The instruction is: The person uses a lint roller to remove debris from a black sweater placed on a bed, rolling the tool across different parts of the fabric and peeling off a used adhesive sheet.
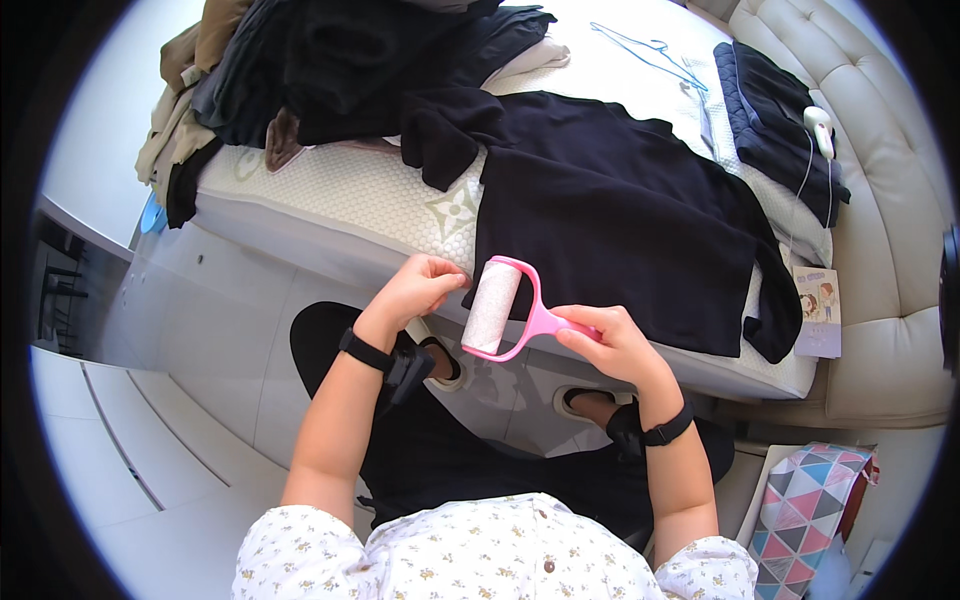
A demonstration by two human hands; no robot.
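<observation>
Leftward from gripping right hand [622, 348], pink lint roller [541, 322], near left hand [416, 287]

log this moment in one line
right hand: holds roller | left hand: by black top, contact unclear | black top: spread on bed

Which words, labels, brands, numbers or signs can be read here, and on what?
None can be read with certainty.
Pale illustrated booklet or box by the mattress: printing, too small and blurred to quote.
Mattress: flower motif, no words visible.
Lint roller and black garment: no lettering visible.
</observation>
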